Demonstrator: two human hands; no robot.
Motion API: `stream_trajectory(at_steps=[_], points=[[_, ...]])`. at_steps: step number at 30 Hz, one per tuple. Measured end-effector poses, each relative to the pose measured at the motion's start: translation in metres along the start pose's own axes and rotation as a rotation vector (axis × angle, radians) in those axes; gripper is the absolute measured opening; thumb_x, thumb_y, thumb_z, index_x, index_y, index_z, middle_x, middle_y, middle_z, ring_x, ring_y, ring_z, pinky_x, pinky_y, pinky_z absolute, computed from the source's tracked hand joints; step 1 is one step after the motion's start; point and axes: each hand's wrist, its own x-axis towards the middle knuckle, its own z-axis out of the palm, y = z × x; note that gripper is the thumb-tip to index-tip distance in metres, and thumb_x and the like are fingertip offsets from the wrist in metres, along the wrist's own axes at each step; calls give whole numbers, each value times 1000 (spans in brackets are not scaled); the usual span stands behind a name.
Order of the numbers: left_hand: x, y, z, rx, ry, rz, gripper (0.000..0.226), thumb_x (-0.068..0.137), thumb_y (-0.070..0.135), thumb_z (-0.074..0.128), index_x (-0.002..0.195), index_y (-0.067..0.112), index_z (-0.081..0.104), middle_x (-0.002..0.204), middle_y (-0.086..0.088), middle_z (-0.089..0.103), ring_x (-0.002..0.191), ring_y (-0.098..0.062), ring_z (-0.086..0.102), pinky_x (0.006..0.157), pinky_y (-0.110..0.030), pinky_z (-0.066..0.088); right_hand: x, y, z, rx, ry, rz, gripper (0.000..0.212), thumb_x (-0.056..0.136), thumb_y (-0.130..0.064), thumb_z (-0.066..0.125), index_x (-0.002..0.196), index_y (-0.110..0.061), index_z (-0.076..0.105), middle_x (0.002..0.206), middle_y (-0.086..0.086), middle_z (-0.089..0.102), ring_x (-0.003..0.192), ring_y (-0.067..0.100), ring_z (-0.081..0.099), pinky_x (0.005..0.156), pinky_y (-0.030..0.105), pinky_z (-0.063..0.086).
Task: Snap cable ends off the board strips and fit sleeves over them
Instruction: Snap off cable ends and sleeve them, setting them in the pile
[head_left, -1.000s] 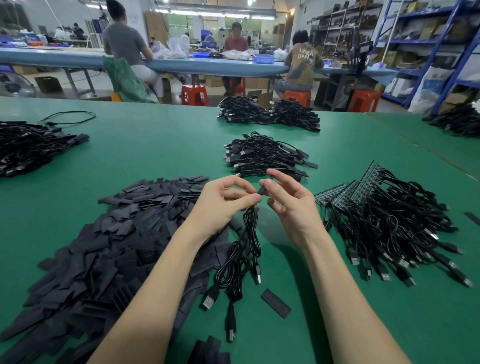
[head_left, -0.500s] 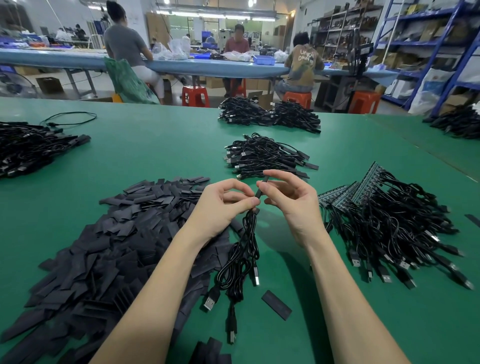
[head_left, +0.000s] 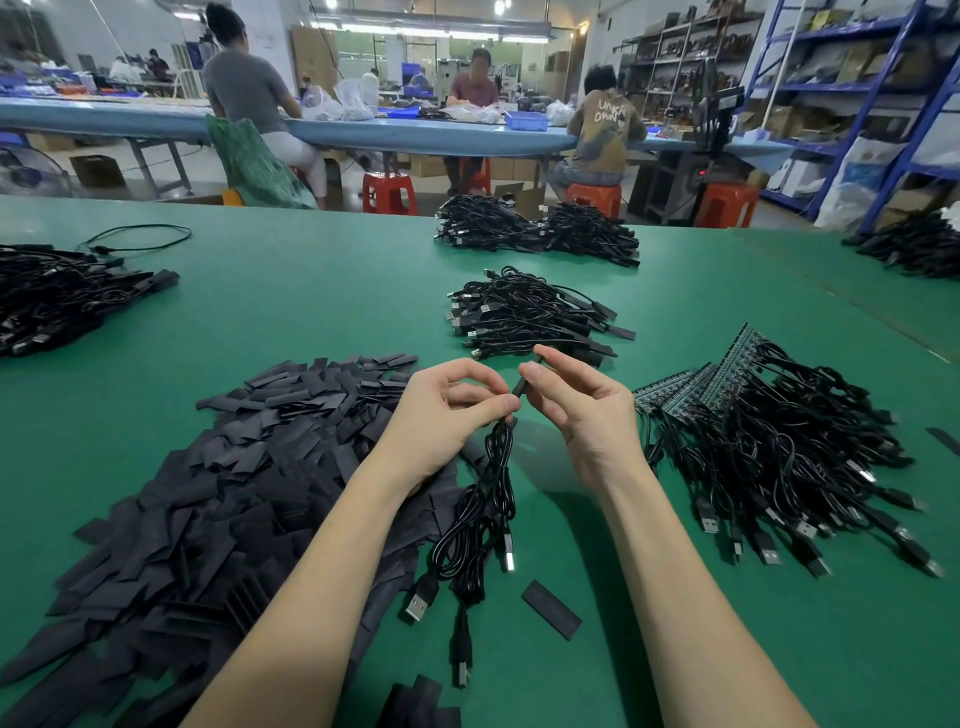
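Both hands up over the green table (head_left: 311, 312), nearly touching. Left hand (head_left: 447, 415) pinches a small bunch of black cables (head_left: 488, 509) just below their top ends — the rest hangs down, USB plugs resting on the table. Right hand (head_left: 582, 410) pinches a black sleeve (head_left: 522, 384) between thumb and forefinger, right at the cable end; can't tell how far it's on. Loose sleeve pile (head_left: 208, 493) to the left, board strips (head_left: 727, 374) with attached cables to the right, sleeved cables (head_left: 530, 317) stacked just beyond the hands.

Sleeve pile (head_left: 218, 499) left on the table (head_left: 311, 291), board strips (head_left: 727, 374) right, finished cables (head_left: 530, 317) behind hands
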Motion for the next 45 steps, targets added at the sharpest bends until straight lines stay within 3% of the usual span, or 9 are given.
stream_trajectory(at_steps=[10,15,19,23,28,31,34,39,45], points=[[4,-3,5,59,24,35,14,81,10,83,84,19,72,78,-6,76,78,-16,74,79,-18,52,-1,-2,2,26,48,17,23,78,1,80,97,-12,80,94,10,78,85,18,73,79,24,58],[4,-1,13,427,-50,-81,35,73,40,88,96,30,63,98,12,70,88,-4,69,87,-25,56,2,-10,0,99,156,-20,23,82,4,77,98,-12,77,88,4,77,76,14,71,73,20,57],[2,4,23,464,-49,-156,29,74,34,87,92,30,64,88,10,73,79,-6,72,89,-36,58,4,-12,-8,115,263,-58,24,83,1,77,104,-10,75,88,5,76,72,14,69,72,21,57],[12,14,28,413,48,-143,24,77,31,85,90,29,65,88,10,75,85,-10,73,85,-32,57,8,-15,-17,163,338,-84,42,87,-13,78,126,-16,64,101,10,76,78,19,71,70,25,59],[61,36,33,587,96,46,16,83,23,80,92,25,67,85,13,70,81,2,66,78,-17,53,11,-2,-21,-217,372,-46,40,96,-34,68,131,-25,50,90,-4,79,70,13,70,62,26,57],[106,48,35,880,84,128,15,86,21,74,98,24,67,94,5,70,91,-17,67,88,-33,55,11,18,-18,-500,305,-15,29,95,-32,66,122,-28,55,81,-8,77,71,13,69,74,34,58],[144,47,34,1233,16,214,18,91,18,66,107,24,65,110,-3,69,106,-28,63,86,-36,50,15,31,-16,-752,253,0,17,90,-42,64,106,-35,61,80,-11,76,81,14,72,88,41,56],[184,30,36,1452,-53,222,27,92,8,59,115,20,65,118,-8,68,111,-32,61,83,-35,46,20,34,-16,-835,275,19,12,87,-45,62,97,-38,63,77,-15,74,78,10,71,84,43,58],[188,-11,36,1435,-200,53,45,96,24,57,140,21,50,140,-7,55,128,-30,52,97,-40,47,19,32,-16,-870,268,31,10,86,-42,60,96,-39,62,74,-16,74,78,9,70,83,43,57]])
